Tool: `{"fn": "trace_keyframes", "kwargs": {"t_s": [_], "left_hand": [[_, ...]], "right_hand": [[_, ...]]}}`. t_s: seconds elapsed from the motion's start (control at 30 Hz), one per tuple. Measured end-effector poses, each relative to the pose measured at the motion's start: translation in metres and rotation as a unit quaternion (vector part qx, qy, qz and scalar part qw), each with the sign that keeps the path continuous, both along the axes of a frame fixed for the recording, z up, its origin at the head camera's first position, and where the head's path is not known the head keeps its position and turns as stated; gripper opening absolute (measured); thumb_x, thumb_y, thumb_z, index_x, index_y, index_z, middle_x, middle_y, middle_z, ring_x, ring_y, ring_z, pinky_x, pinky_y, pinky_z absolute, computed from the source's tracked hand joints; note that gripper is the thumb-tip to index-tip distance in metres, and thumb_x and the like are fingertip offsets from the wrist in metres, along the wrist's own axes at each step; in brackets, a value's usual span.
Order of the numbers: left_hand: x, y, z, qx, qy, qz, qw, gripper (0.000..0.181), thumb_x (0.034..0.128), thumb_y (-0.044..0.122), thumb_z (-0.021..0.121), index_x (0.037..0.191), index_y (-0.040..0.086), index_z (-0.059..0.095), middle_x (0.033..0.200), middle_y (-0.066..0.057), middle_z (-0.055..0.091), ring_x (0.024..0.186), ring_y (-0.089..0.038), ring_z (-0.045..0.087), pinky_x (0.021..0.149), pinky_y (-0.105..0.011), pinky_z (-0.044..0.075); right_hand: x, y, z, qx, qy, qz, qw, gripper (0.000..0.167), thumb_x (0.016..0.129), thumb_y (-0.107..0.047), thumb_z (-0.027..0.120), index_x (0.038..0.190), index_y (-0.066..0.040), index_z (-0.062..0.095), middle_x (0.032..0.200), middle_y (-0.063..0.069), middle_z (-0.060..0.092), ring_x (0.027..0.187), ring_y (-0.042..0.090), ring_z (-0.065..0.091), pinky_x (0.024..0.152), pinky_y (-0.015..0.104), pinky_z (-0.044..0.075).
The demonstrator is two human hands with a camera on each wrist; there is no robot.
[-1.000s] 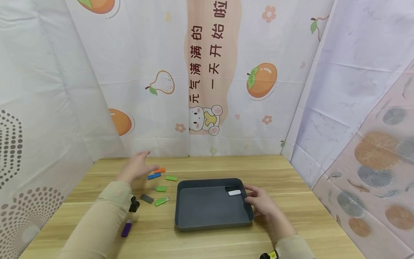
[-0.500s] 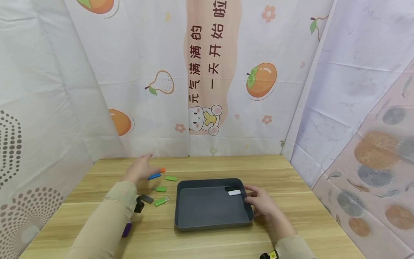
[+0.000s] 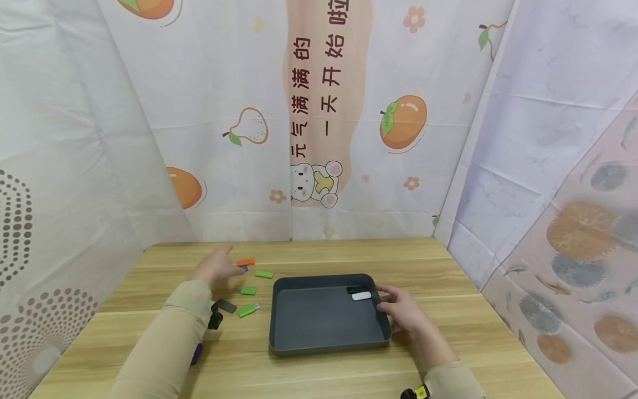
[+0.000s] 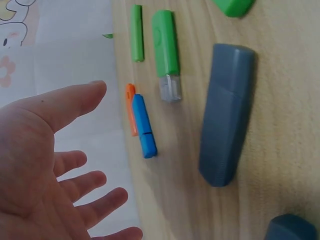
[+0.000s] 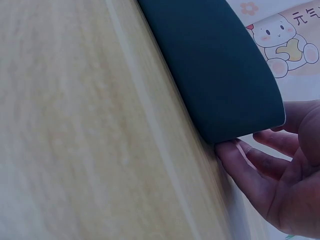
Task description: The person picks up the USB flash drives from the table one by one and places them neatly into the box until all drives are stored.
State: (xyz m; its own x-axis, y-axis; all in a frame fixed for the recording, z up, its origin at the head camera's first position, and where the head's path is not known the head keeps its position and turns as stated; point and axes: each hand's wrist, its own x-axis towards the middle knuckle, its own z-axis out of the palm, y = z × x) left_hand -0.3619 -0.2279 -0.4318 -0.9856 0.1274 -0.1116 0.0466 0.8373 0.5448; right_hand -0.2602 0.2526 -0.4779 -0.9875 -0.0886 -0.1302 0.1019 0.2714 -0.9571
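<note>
White printed cloth hangs behind a wood-grained table, and on that sits a dark grey tray. The person's right hand pinches the tray's right wall, thumb over the rim. Left of the tray, the left hand has its thumb and fingers apart, holding nothing, above the table by the blue stick and orange stick. Nearer the person lie a grey stick, three green sticks and a purple stick; a white stick and black stick lie inside the tray at its far right. I'd judge the blue one light, stiff and rather slick, hardy enough for a firm pinch; thumb and fingertip across its long sides, near the middle, would suit best. From the head, the left hand covers most of it, whereas the left wrist view shows it whole alongside the orange one, though I cannot tell whether they touch. Only the head view shows what the tray contains; the right wrist view gives its outer wall, with a fingertip at the bottom corner.
</note>
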Motion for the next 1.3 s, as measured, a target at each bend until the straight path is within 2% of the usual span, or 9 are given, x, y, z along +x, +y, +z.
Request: {"fn": "trace_keyframes", "kwargs": {"t_s": [0.17,0.4,0.47,0.53,0.63,0.73,0.83,1.07,1.3], "left_hand": [[0.004,-0.002,-0.005,0.027,-0.037,-0.002,0.9990,0.097,0.0924,0.029,0.074,0.158,-0.008,0.013,0.144,-0.035,0.047,0.133,-0.051,0.045,0.109,-0.064,0.032],[0.005,-0.001,-0.007,-0.009,-0.026,-0.016,0.9995,0.087,0.0940,0.028,0.072,0.153,-0.015,0.023,0.144,-0.038,0.043,0.134,-0.054,0.041,0.108,-0.063,0.034],[0.005,-0.001,-0.008,-0.015,-0.026,-0.017,0.9994,0.083,0.0941,0.028,0.072,0.150,-0.016,0.029,0.143,-0.039,0.044,0.131,-0.054,0.043,0.105,-0.062,0.038],[0.004,-0.001,-0.010,-0.017,-0.030,-0.013,0.9993,0.077,0.0934,0.028,0.072,0.146,-0.015,0.036,0.139,-0.037,0.048,0.125,-0.050,0.050,0.101,-0.060,0.043],[0.004,-0.001,-0.014,-0.018,-0.042,-0.001,0.9990,0.064,0.0910,0.026,0.073,0.136,-0.013,0.049,0.123,-0.030,0.059,0.104,-0.040,0.059,0.086,-0.052,0.051],[0.004,-0.001,-0.016,-0.017,-0.050,0.012,0.9985,0.047,0.0891,0.023,0.072,0.122,-0.007,0.058,0.104,-0.018,0.062,0.086,-0.031,0.057,0.072,-0.042,0.050],[0.004,0.000,-0.017,-0.020,-0.047,0.014,0.9986,0.030,0.0898,0.019,0.069,0.109,-0.003,0.061,0.092,-0.013,0.060,0.078,-0.028,0.056,0.064,-0.037,0.047],[0.004,-0.001,-0.016,-0.051,-0.027,0.000,0.9983,0.011,0.0907,0.011,0.066,0.095,0.000,0.066,0.085,-0.009,0.061,0.075,-0.026,0.055,0.068,-0.038,0.048],[-0.004,-0.002,-0.021,-0.081,-0.017,-0.005,0.9965,0.007,0.0903,0.009,0.067,0.089,0.002,0.070,0.083,-0.007,0.063,0.074,-0.025,0.055,0.070,-0.040,0.049]], "right_hand": [[0.000,0.000,0.001,-0.003,0.000,0.004,1.0000,0.058,0.092,0.004,0.059,0.149,-0.004,0.049,0.120,0.023,0.063,0.090,0.031,0.068,0.058,0.054,0.058],[0.001,-0.001,0.001,0.002,0.000,0.002,1.0000,0.057,0.092,0.004,0.059,0.149,-0.004,0.050,0.120,0.023,0.064,0.091,0.031,0.068,0.058,0.053,0.058],[0.001,-0.001,0.001,0.001,-0.001,0.001,1.0000,0.058,0.093,0.004,0.059,0.149,-0.004,0.049,0.120,0.023,0.063,0.091,0.031,0.068,0.058,0.053,0.058],[0.001,-0.001,0.001,-0.001,-0.003,0.001,1.0000,0.058,0.093,0.004,0.059,0.149,-0.004,0.049,0.120,0.023,0.063,0.090,0.031,0.068,0.058,0.054,0.058],[0.002,-0.001,0.001,-0.001,-0.003,0.001,1.0000,0.058,0.093,0.004,0.059,0.149,-0.004,0.049,0.121,0.023,0.063,0.091,0.031,0.068,0.058,0.054,0.058],[0.002,-0.001,0.001,0.001,-0.001,0.001,1.0000,0.057,0.093,0.004,0.059,0.149,-0.004,0.049,0.121,0.023,0.064,0.091,0.031,0.068,0.058,0.054,0.058],[0.002,-0.001,0.002,0.001,-0.002,0.002,1.0000,0.057,0.093,0.004,0.059,0.149,-0.004,0.049,0.120,0.023,0.064,0.090,0.031,0.068,0.058,0.053,0.058],[0.003,-0.001,0.002,0.004,-0.002,0.003,1.0000,0.057,0.093,0.003,0.060,0.149,-0.005,0.050,0.120,0.022,0.064,0.091,0.031,0.067,0.058,0.053,0.058],[0.001,-0.001,0.001,0.004,0.000,0.004,1.0000,0.057,0.093,0.004,0.059,0.149,-0.004,0.049,0.119,0.022,0.064,0.090,0.030,0.067,0.058,0.053,0.058]]}}
